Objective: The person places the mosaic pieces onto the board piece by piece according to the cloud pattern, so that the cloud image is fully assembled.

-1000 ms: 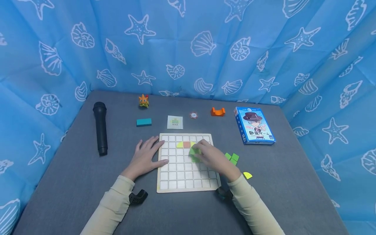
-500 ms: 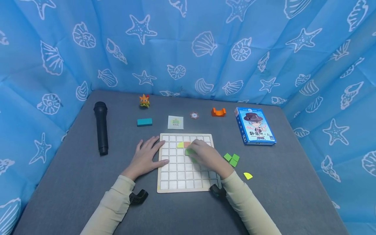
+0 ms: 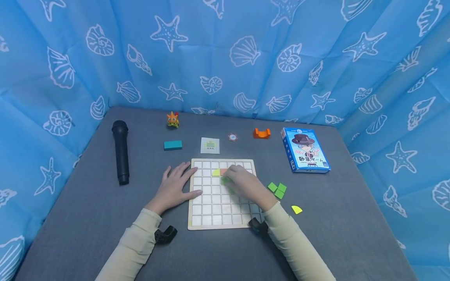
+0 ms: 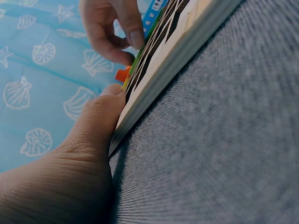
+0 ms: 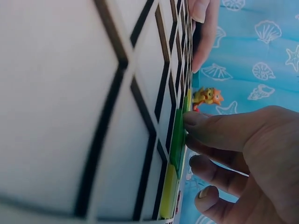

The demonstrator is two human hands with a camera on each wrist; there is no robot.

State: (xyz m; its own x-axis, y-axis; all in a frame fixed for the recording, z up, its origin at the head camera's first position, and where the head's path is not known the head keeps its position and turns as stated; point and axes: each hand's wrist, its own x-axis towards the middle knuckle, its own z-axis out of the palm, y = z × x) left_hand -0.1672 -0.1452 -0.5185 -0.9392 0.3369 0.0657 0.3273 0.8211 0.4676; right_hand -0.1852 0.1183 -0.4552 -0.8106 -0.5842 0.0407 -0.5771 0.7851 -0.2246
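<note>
A pale wooden grid board [image 3: 206, 221] lies on the table. My left hand [image 3: 172, 191] rests along its left edge, fingers spread and thumb on the rim; the thumb [image 4: 100, 109] shows large in the left wrist view. Over the upper right of the grid, my right hand [image 3: 244, 183] pinches a green square tile [image 5: 177, 140] with thumb and index fingertips, low against the board. A yellow quarter-round tile [image 3: 215, 172] and an orange-pink square tile [image 3: 223, 171] sit in the upper cells. Further coloured tiles are partly hidden beneath the right hand.
Right of the board lie several green tiles [image 3: 277, 190] and a yellow quarter-round tile [image 3: 297, 210]. Behind stand a pattern card [image 3: 209, 145], teal block [image 3: 173, 145], round token [image 3: 233, 137], orange piece [image 3: 261, 133], small figure [image 3: 172, 119] and blue game box [image 3: 305, 151]. A microphone [image 3: 121, 152] lies left.
My right hand has shifted slightly left across the board with the green tile, mostly in the first half second, then nearly stopped. My left hand has stayed in place.
</note>
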